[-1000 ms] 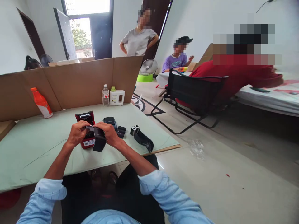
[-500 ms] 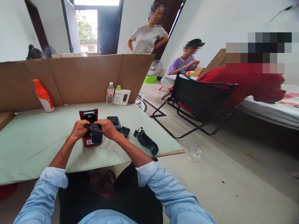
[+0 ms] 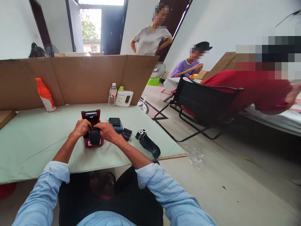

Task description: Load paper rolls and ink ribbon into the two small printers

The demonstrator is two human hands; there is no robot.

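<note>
A small red printer (image 3: 87, 143) stands on the table with its black-lined lid raised toward the back. Over its opening hangs a roll of black paper (image 3: 95, 137), its loose end draped down the front. My left hand (image 3: 82, 127) is closed at the roll's left side, fingertips partly hidden. From the other side my right hand (image 3: 107, 131) pinches the roll's right edge, thumb and fingers together. Just past my right hand sits a dark blue printer (image 3: 115, 125), its lid down. Short black rolls (image 3: 127, 134) lie beside it.
Farther right are two rolls with a black strip (image 3: 150, 146) unwound toward the table edge. An orange bottle (image 3: 45, 94), a water bottle (image 3: 112, 94) and a white jug (image 3: 124, 98) stand along the cardboard screen (image 3: 91, 75). People and a black folding chair (image 3: 204, 97) are beyond.
Both hands have lowered the black roll slightly into the open red printer, and its hanging end has shifted left over the front. The whole view has moved a little.
</note>
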